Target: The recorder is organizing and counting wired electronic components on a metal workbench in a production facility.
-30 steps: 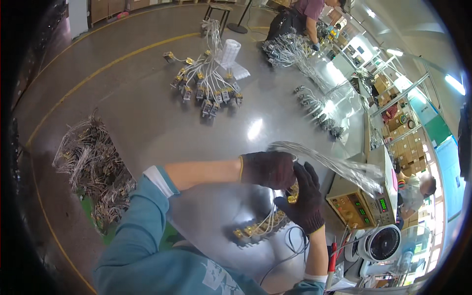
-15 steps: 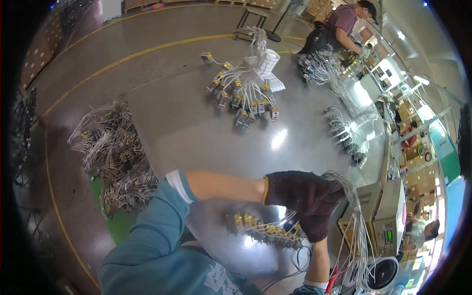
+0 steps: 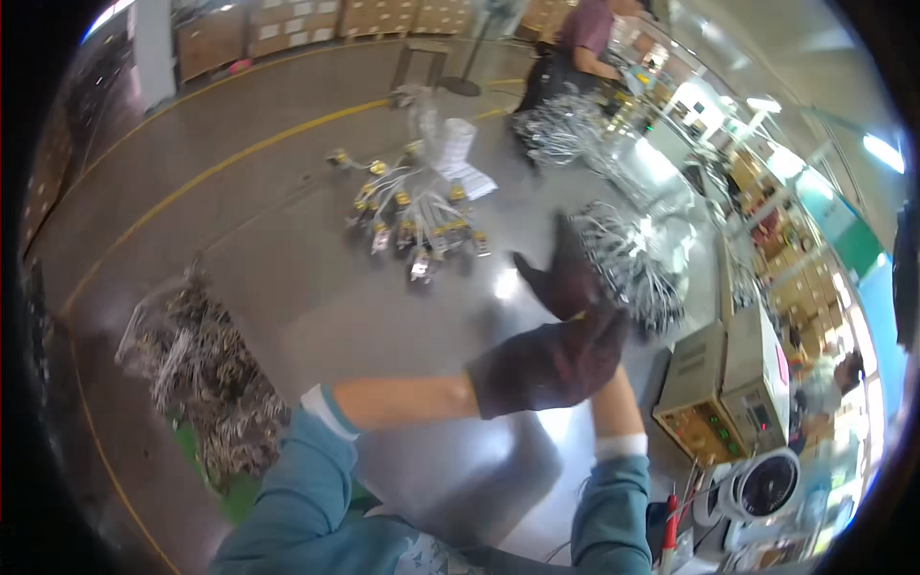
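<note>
Dark knitted gloves cover both of my hands, which are blurred and cross above the metal table. My right hand is raised, thumb and fingers apart, beside a bundle of thin grey wire leads with metal ends on the table. My left hand reaches across in front of my right wrist; overlap and smear hide what its fingers do. Farther off, several wired metal parts with yellow pieces lie fanned out next to a folded white checked sheet.
A tangled heap of wired parts lies at the left on a green surface. To the right stand a boxy electrical instrument, a round dial device and a red-handled tool. A co-worker stands at the far side.
The wire bundle has left my hands and lies on the table at the right. My right hand has moved up and away with its fingers spread. My head view has shifted.
</note>
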